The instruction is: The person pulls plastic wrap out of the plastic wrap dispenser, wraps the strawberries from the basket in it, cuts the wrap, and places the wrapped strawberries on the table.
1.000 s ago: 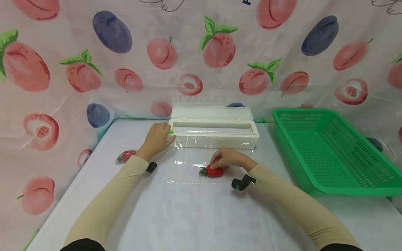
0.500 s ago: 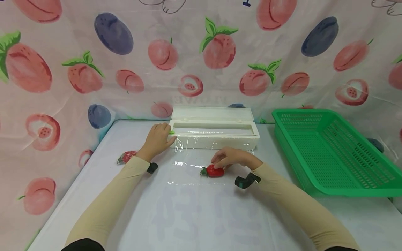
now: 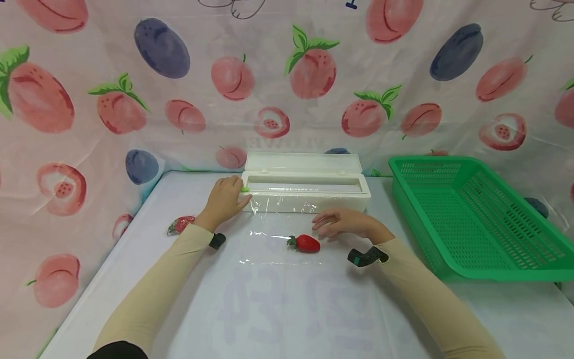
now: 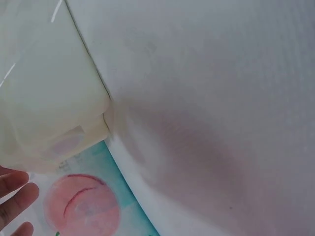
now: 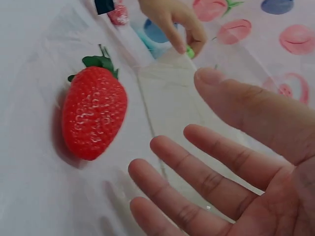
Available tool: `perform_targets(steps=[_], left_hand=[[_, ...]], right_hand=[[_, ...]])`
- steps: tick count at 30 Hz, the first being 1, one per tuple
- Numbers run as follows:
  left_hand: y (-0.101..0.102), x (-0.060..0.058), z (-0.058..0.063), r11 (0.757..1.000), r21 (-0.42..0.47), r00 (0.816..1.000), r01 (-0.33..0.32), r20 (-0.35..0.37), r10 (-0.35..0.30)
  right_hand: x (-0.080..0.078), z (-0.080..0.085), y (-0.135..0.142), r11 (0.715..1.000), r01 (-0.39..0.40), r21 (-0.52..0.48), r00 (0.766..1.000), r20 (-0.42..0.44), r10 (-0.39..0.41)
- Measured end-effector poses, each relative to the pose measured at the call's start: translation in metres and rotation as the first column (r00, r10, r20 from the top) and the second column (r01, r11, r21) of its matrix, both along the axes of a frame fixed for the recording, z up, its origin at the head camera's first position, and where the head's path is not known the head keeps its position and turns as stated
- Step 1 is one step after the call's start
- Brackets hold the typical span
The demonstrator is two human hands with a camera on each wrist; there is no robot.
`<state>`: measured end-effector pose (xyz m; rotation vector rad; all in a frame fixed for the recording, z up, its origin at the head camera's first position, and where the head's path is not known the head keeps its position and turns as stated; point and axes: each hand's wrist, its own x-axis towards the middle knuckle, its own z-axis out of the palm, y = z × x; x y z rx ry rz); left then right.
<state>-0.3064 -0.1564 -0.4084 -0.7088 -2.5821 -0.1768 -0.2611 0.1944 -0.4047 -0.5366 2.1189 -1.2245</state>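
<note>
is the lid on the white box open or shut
Open: the lid is raised at the white box's rear, leaving the top opening exposed.

Below my left hand (image 3: 226,197) and right hand (image 3: 347,223) spreads a white-covered table (image 3: 269,326), faint violet-grey markings (image 3: 353,343) showing nearer me. Beyond both hands I face a creased, pale pink sheet (image 3: 269,30) printed with peaches (image 3: 313,74), dark blue plums (image 3: 162,48) and green leaves (image 3: 324,44); it also fills the space left of my left hand. Blurred shadows (image 3: 399,305) lie nearer me than my right.
</note>
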Motion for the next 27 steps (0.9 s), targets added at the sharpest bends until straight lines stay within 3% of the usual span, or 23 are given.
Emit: perform_targets(steps=[8,11,13,16,19,23,27], left_hand=[[-0.007,0.006,0.007,0.997,0.067,0.996,-0.036,0.083,0.03],[-0.006,0.013,0.012,0.997,0.083,0.999,-0.003,0.033,0.001],[0.0,0.022,0.016,0.994,0.09,0.998,0.06,-0.037,-0.057],[0.013,0.039,0.017,0.98,0.044,0.97,0.193,-0.159,-0.184],[0.029,0.059,0.017,0.948,-0.033,0.928,0.317,-0.194,-0.317],[0.046,0.083,0.01,0.885,-0.168,0.877,0.435,-0.143,-0.458],[0.053,0.097,0.002,0.814,-0.311,0.849,0.49,-0.041,-0.527]], right_hand=[[0.016,0.009,0.018,0.987,0.022,-0.158,0.994,-0.102,-0.039],[0.026,0.009,0.022,0.976,0.028,-0.215,0.988,-0.144,-0.06],[0.032,0.007,0.023,0.971,0.036,-0.235,0.98,-0.18,-0.08],[0.043,0.003,0.023,0.975,0.061,-0.212,0.96,-0.256,-0.116],[0.051,-0.001,0.022,0.982,0.096,-0.16,0.927,-0.346,-0.147],[0.06,-0.007,0.023,0.991,0.119,-0.066,0.888,-0.44,-0.135],[0.067,-0.013,0.025,0.991,0.12,0.052,0.863,-0.499,-0.079]])
